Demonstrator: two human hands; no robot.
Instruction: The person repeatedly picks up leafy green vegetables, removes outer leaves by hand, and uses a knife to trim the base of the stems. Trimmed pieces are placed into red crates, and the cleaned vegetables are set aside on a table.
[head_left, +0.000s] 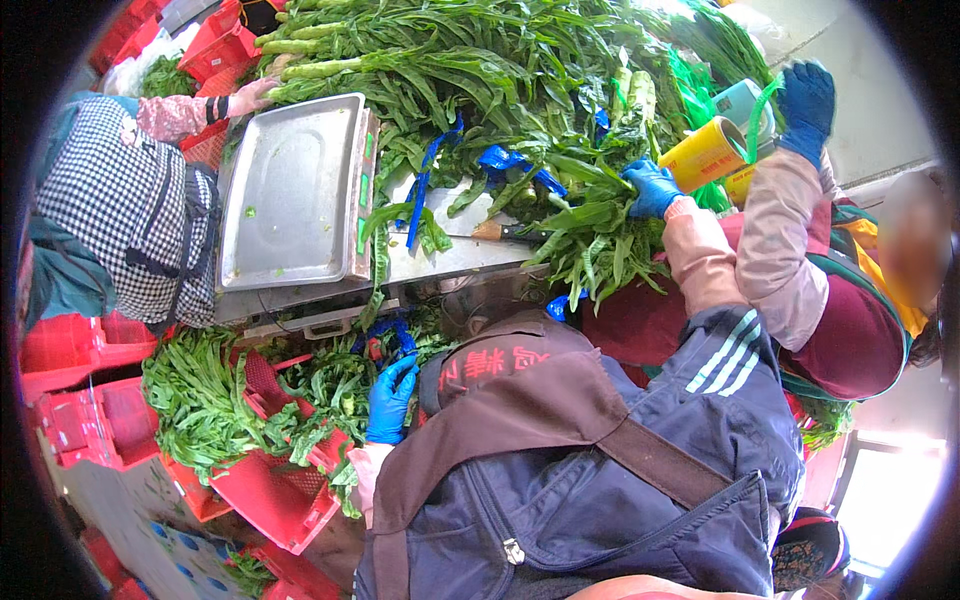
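Note:
My left hand (391, 399), in a blue glove, hangs low beside my apron (517, 405). Its fingers are slightly apart, with nothing visible in them, near loose leaves (337, 390) and blue tape strips (394, 334). My right hand (651, 189), also gloved in blue, is closed on a bunch of stem lettuce (592, 225) at the table's right side; leaves partly hide the grip. Just left of that bunch lies a knife (514, 232) with a black handle. More blue tape (517, 165) lies among the leaves.
A weighing scale with a metal tray (292, 195) stands left on the metal table (450, 262). Piled stem lettuce (450, 52) covers the back. Red crates (277, 495) hold leaves at lower left. One co-worker's gloved hand (806, 109) is near yellow rolls (701, 154); another person's hand (253, 96) touches stems.

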